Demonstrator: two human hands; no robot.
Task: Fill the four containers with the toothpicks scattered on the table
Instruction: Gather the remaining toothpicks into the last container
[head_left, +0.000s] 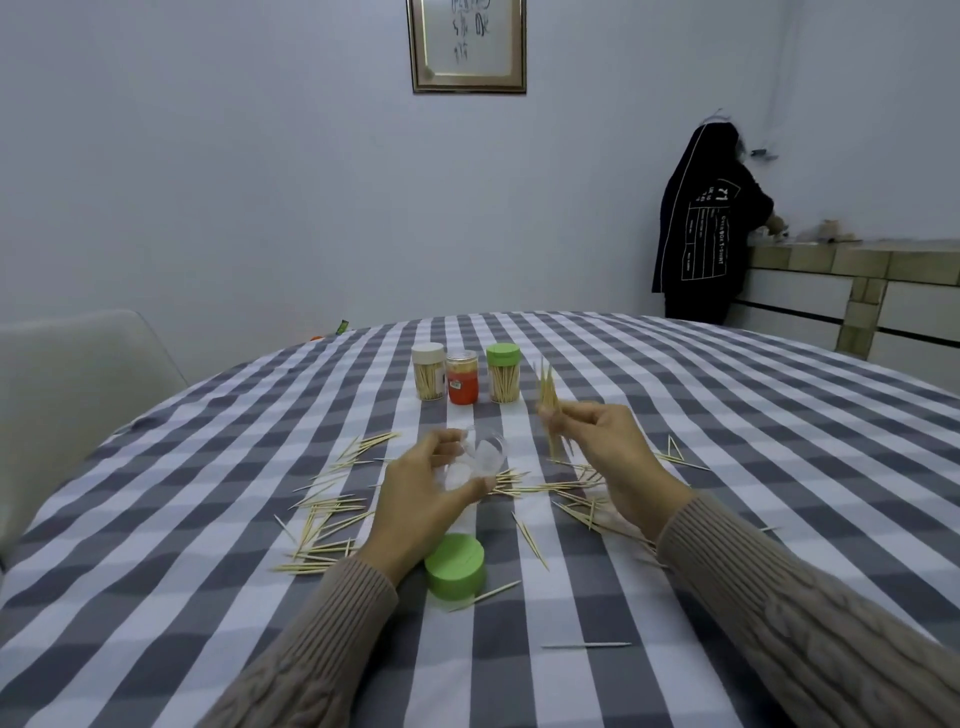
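Above the checked table (208, 519), left hand (421, 499) curled round tilted clear container (475, 457), right hand (608, 457) pinching upright toothpicks (546, 389).

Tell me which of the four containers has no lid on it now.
The clear container held in the left hand. The three behind it are capped: white-lidded, orange, green-lidded.

Clear glossy plastic jar (480, 457) — wooden toothpicks (332, 512).
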